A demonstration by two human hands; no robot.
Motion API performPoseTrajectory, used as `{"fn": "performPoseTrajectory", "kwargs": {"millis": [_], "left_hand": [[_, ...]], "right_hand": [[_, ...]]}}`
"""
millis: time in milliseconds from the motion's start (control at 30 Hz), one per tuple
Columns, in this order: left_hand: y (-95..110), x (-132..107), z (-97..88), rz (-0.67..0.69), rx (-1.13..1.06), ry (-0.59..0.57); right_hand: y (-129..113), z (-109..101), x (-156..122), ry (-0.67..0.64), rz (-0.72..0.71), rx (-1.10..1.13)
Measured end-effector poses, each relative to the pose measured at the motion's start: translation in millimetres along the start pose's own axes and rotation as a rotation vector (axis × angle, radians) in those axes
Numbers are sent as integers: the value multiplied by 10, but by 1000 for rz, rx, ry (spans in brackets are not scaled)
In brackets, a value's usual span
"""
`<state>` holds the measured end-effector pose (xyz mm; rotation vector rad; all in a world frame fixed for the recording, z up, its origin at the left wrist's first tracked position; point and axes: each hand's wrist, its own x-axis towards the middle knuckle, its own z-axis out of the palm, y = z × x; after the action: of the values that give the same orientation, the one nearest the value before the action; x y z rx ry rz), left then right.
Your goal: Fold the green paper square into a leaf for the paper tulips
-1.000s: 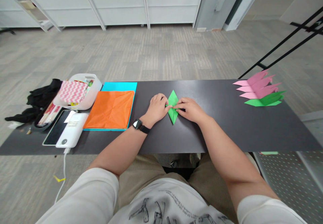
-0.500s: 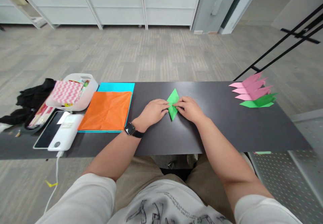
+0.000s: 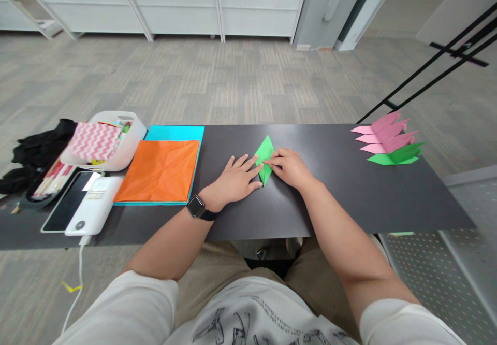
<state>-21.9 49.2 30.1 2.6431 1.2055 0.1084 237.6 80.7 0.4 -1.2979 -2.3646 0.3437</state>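
A green folded origami paper, diamond-shaped with a point at the far and near ends, lies on the dark table. My left hand is flat and open at its left side, fingers spread, with fingertips touching the paper's left edge. On the right, my right hand has thumb and fingers drawn together on the paper's right edge and middle, partly covering it. A black smartwatch is on my left wrist.
Orange paper lies over blue sheets to the left. Beyond are a white basket, a phone and a white power bank with a cable. Pink folded pieces and a green one stand far right.
My left hand has shifted slightly left and toward me, its fingers spreading apart. My right hand stays at the green paper's right side. The view has tilted slightly.
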Motion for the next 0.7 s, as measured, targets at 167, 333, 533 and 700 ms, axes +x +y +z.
{"fn": "performPoseTrajectory", "kwargs": {"millis": [167,333,533,700], "left_hand": [[4,-9,64,-9,4,-1],[-28,7,38,-21,-14,-8],[42,-47,-35,4,21,-67],[116,-121,-106,43,36,-93]], "right_hand": [[-21,-4,-4,-3,11,-17],[-26,-1,1,-5,11,-28],[-16,16,-2,0,22,-20],[12,33,-3,-4,25,4]]}}
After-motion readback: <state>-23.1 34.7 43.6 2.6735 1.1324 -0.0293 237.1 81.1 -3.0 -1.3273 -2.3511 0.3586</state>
